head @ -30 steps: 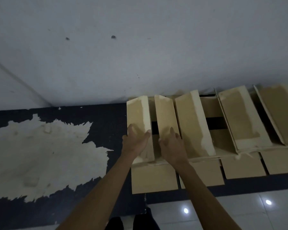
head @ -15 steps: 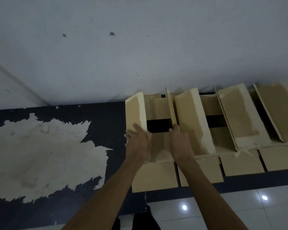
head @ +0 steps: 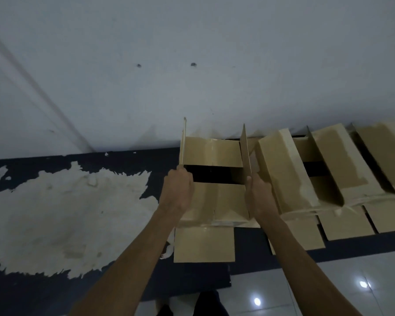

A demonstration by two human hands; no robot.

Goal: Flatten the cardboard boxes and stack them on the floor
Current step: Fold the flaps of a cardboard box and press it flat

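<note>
Our left hand point(head: 178, 192) and right hand point(head: 259, 197) each grip an upright side flap of the tan cardboard box point(head: 211, 197), its top open.

Tan boxes point(head: 211, 201) (navy wall band point(head: 123, 163)).

A big pale wall point(head: 192, 53) fills the top, with two small dark spots point(head: 193, 64) on it. Low down, the wall has a dark painted band point(head: 43, 160), and a large light patch point(head: 66, 213) shows where the paint has come off. The shiny white floor tiles point(head: 328, 281) show two bright dots of light point(head: 257, 301).
</note>
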